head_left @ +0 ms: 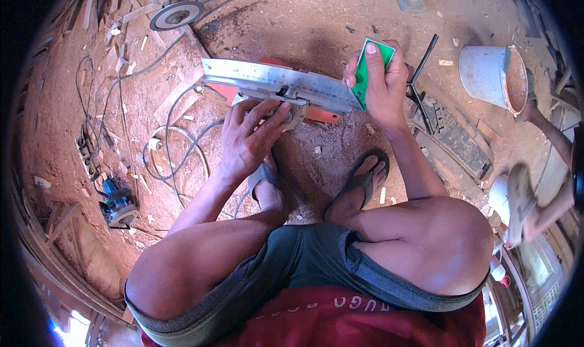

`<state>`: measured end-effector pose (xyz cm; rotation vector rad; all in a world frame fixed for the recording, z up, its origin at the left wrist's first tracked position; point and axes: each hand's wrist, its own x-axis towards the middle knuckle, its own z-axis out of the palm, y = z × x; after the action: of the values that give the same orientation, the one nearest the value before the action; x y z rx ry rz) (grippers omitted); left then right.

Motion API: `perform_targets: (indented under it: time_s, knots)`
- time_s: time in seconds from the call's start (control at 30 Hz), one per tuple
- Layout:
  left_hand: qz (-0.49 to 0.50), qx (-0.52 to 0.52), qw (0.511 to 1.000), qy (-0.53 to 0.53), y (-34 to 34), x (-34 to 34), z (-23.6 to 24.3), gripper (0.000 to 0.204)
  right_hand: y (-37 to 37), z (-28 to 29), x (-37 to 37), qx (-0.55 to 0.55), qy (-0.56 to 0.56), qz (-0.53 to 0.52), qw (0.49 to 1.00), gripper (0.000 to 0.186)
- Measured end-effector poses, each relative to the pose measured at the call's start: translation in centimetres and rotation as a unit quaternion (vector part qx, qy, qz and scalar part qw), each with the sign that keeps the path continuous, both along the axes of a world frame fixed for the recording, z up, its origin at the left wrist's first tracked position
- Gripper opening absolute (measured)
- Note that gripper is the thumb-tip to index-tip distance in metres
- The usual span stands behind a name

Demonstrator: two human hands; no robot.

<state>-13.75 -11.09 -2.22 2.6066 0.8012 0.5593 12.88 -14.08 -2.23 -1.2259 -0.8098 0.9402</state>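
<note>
A long metal straightedge with ruler marks (pixel 261 74) lies crosswise ahead of my knees. My left hand (pixel 246 140) is closed on the metal fitting (pixel 296 114) along its near edge; the thumb is hidden. In my right hand (pixel 383 88) is a flat green piece with pale edges (pixel 371 70), pinched under the thumb. The lower corner of this piece meets the right end of the straightedge. Beneath the metal shows an orange-red object (pixel 322 114), mostly covered, so its kind cannot be told.
Cables (pixel 176 158) loop at left, near a power strip (pixel 85 155) and a blue power tool (pixel 115 204). An angle grinder (pixel 176 15) lies far left. At right are a black bent bar (pixel 420 91), a board (pixel 453 131), a bucket (pixel 483 76) and another person's sandalled foot (pixel 520 204).
</note>
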Motion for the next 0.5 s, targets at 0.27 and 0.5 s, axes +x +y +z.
perform_targets:
  time_s: [0.27, 0.5]
  knots:
    - [0.003, 0.002, 1.0, -0.01, 0.06, 0.08, -0.03, 0.052, 0.01, 0.06, -0.11, 0.003, -0.009, -0.003, 1.0, 0.02]
    - [0.008, 0.0, 1.0, -0.018, 0.31, 0.07, -0.09, 0.049, 0.09, 0.04, -0.08, -0.005, -0.009, -0.002, 1.0, 0.02]
